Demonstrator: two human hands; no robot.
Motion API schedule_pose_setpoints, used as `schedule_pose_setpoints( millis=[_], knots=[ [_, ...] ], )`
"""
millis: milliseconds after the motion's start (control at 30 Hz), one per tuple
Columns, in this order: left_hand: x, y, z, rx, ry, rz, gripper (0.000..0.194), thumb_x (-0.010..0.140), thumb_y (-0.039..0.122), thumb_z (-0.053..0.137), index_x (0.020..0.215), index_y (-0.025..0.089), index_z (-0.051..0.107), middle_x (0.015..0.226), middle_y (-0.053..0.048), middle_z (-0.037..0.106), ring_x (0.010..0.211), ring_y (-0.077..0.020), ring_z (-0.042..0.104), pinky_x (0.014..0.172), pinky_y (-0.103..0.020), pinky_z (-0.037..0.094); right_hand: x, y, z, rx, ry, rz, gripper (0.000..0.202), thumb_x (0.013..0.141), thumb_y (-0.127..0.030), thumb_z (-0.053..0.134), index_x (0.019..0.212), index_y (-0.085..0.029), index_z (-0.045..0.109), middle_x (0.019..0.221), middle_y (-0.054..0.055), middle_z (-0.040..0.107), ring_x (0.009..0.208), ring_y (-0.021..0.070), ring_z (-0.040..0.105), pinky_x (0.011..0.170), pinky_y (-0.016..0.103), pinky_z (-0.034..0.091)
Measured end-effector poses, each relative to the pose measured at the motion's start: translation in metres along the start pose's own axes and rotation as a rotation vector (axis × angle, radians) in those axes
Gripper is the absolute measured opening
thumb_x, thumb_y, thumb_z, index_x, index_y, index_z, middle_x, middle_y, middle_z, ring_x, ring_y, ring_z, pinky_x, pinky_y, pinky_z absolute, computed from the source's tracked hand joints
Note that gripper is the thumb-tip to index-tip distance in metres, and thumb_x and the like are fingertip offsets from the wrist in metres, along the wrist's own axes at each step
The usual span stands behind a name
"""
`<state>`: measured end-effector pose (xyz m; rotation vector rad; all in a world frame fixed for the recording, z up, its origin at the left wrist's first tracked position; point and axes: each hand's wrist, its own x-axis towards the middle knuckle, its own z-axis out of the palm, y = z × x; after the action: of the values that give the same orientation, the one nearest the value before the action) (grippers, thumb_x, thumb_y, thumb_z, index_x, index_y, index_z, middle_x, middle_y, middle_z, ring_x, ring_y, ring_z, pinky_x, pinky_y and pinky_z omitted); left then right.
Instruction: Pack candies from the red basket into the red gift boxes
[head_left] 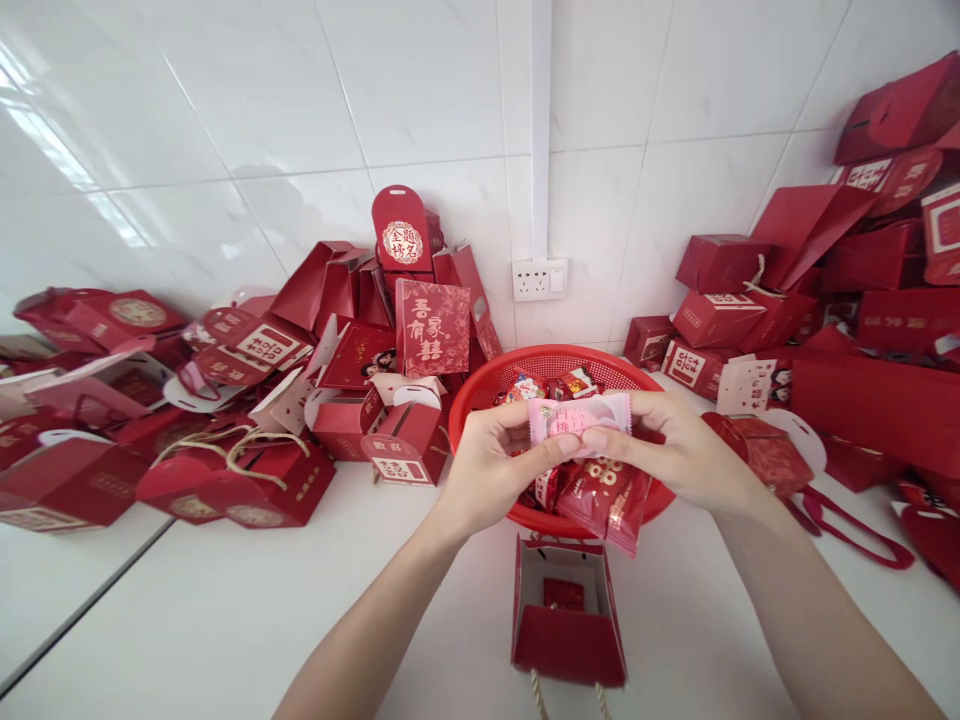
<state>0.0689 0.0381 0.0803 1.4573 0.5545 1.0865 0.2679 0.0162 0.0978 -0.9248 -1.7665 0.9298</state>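
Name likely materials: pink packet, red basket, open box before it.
Pink packet: probably plastic film, slightly shiny; crinkled, flattened ends.
Red basket: likely moulded plastic, semi-gloss; evenly perforated wall.
Open box: looks like paperboard, smooth red outside, pale inside; thin walls, straight folds. Its handle: twisted cord, fibre unclear.

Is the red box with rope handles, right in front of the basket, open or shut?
Open. The box's top is uncovered, so its pale inside shows, with a small red packet in it.
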Motion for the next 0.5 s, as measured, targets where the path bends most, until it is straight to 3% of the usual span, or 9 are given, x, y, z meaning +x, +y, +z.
schedule_pose_setpoints(
  millis=[500],
  knots=[
    [0.0008, -0.0008, 0.0029, -0.027, 0.018, -0.001, 0.027, 0.072, 0.034, 0.089, 0.088, 0.015, 0.080, 0.085, -0.007, 0.080, 0.079, -0.0204, 0.075, 0.077, -0.030, 0.062, 0.0003, -0.0014, 0.0021, -0.011, -0.012, -0.001, 0.029, 0.088, -0.047, 0.072, 0.086, -0.019, 0.077, 0.082, 0.004, 0.077, 0.076, 0.0203, 0.070, 0.070, 0.032, 0.056]
  ],
)
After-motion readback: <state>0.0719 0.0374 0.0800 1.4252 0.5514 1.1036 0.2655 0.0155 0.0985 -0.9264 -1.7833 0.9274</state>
